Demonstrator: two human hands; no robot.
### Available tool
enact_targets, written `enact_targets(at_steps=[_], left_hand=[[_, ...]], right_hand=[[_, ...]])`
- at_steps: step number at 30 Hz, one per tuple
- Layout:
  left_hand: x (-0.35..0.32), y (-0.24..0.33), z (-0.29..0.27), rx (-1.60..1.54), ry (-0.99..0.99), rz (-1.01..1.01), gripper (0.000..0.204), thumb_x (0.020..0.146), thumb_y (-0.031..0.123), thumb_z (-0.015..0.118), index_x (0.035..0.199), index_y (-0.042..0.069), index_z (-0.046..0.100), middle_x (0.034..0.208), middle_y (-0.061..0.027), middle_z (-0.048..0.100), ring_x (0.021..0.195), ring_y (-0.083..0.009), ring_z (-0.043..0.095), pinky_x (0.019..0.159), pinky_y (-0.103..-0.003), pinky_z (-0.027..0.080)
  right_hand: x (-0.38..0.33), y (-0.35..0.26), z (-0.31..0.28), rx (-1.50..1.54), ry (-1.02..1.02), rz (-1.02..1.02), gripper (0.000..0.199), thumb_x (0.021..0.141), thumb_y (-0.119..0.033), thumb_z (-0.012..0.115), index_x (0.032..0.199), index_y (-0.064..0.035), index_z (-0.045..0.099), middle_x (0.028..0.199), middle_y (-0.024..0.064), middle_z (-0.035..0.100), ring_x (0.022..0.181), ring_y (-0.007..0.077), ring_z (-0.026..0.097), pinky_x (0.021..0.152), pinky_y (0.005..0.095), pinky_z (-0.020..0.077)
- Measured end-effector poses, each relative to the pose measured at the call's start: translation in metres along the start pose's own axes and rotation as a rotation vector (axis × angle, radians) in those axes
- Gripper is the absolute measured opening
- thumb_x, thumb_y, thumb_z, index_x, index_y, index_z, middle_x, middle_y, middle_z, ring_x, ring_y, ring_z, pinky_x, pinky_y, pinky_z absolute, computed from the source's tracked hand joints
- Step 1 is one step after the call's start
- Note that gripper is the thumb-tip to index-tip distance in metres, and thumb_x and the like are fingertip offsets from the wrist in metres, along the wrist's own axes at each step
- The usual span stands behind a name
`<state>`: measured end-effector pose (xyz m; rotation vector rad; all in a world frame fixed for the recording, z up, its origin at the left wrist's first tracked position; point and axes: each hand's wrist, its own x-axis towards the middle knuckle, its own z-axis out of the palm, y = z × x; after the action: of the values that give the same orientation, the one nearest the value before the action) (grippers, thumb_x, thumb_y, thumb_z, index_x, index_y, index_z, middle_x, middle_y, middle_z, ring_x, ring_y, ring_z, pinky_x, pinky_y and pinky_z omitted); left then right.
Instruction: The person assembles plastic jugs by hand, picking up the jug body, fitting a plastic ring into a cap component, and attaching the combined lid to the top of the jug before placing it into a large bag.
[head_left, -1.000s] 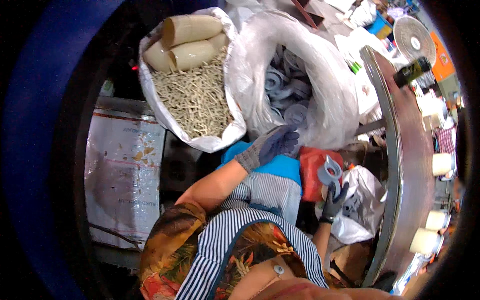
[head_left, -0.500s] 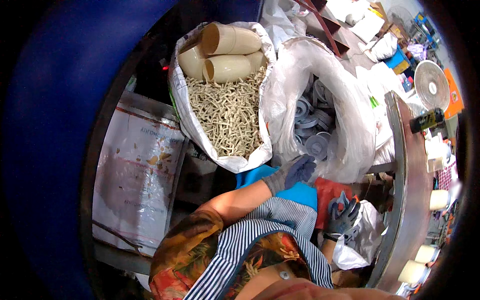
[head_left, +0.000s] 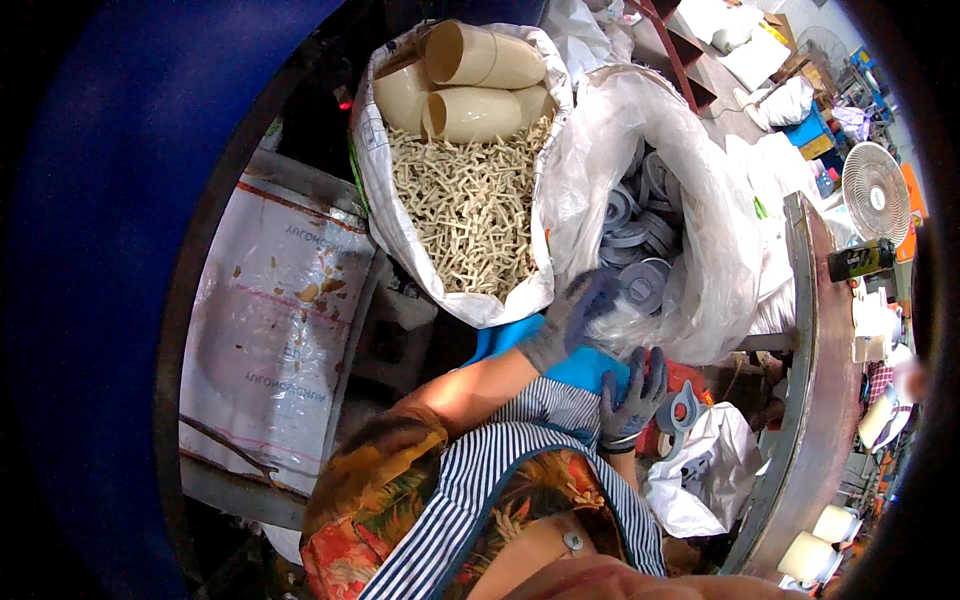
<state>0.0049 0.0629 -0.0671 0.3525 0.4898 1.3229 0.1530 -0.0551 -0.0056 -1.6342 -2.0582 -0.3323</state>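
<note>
My left hand [head_left: 577,312], in a grey glove with dark blue palm, is at the near left rim of a clear plastic bag [head_left: 715,300]. Its fingers are blurred, so whether they grip the film is unclear. Inside that bag lie several grey round plastic parts [head_left: 641,285]. My right hand [head_left: 640,397], gloved alike, has its fingers stretched and apart in front of the bag, beside my blue-and-striped apron [head_left: 590,370]. Just right of it, one grey ring-shaped part [head_left: 678,410] rests by a red object [head_left: 650,440] and a white bag [head_left: 715,465].
Left of the plastic bag stands a white sack [head_left: 480,308] of small beige pegs [head_left: 465,220] with cream cup-like shells [head_left: 485,115] on top. A plastic-wrapped package [head_left: 280,340] lies at left. A metal-edged bench [head_left: 815,350] runs along the right, near a fan [head_left: 876,190].
My left hand has risen slightly up and left along the plastic bag's rim. My right hand has moved left and up, away from the grey ring-shaped part, with its fingers now stretched.
</note>
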Motion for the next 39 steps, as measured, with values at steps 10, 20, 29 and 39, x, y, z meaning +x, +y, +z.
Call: enact_targets(at_steps=[10,20,29,39], left_hand=[[0.135,0.098,-0.077,1.747,0.536,0.006,0.061,0.080,0.044,0.070,0.122,0.001,0.056,0.111,-0.0217,0.066,0.104,-0.0361,0.064,0.091,-0.042,0.050],[0.151,0.019,-0.026,1.666,0.259,0.122,0.069,0.089,0.048,0.053,0.140,0.003,0.041,0.118,-0.0227,0.062,0.109,-0.0379,0.060,0.093,-0.046,0.047],[-0.041,0.187,-0.105,1.021,0.515,0.825,0.063,0.089,0.034,0.065,0.139,0.004,0.042,0.139,-0.0191,0.047,0.128,-0.0308,0.045,0.106,-0.045,0.038],[-0.187,0.272,-0.343,1.313,1.773,-0.139,0.126,0.064,0.074,0.070,0.151,0.000,0.017,0.150,-0.0295,0.029,0.136,-0.0538,0.026,0.113,-0.051,0.026]], right_hand=[[-0.005,0.004,-0.003,0.010,-0.052,0.068,0.060,0.084,-0.029,0.066,0.138,-0.0082,0.050,0.143,0.0214,0.045,0.129,0.0413,0.043,0.105,0.0519,0.0322],[-0.002,0.010,-0.002,0.021,-0.088,0.090,0.058,0.083,-0.030,0.067,0.135,-0.0077,0.053,0.144,0.0222,0.044,0.128,0.0426,0.044,0.105,0.0534,0.0327],[-0.022,0.025,-0.010,0.038,-0.109,0.186,0.052,0.091,-0.029,0.060,0.136,-0.0050,0.052,0.145,0.0262,0.041,0.134,0.0442,0.038,0.110,0.0540,0.0297],[-0.001,0.017,-0.006,0.065,-0.064,0.068,0.048,0.093,-0.023,0.059,0.138,-0.0080,0.051,0.146,0.0231,0.042,0.133,0.0440,0.041,0.109,0.0531,0.0315]])
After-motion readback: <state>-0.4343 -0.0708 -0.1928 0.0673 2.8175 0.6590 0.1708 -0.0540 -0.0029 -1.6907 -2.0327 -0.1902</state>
